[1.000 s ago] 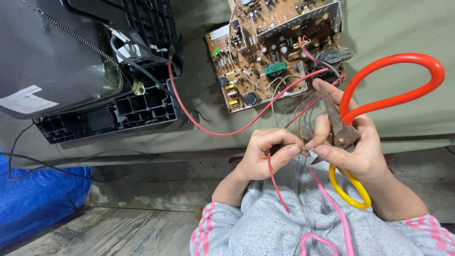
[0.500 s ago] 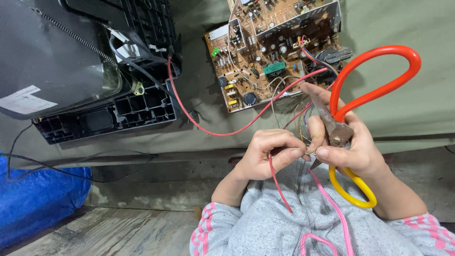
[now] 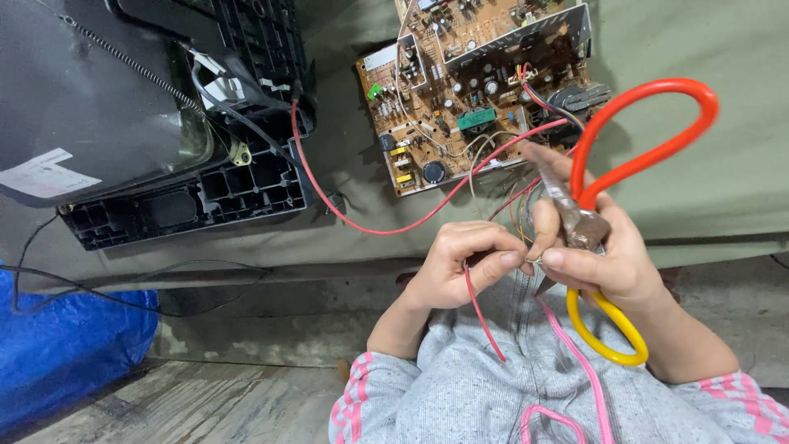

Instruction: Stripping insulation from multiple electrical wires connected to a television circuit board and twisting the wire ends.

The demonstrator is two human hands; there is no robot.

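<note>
Fingertips of my left hand pinch the red wire — it trails down toward my lap — while my right hand grips scissors, just beside it.

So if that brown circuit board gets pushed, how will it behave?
The circuit board looks stiff and flat, so it would likely slide rather than flex. The red wire leaving it may tug it back. Its upright components seem fragile, so push at the edge.

We see a thin red wire, its loose end hanging toward the grey top, pinched at its upper end. Beside it stand large shears, one handle loop red, the other yellow, pivot rusty brown.
</note>
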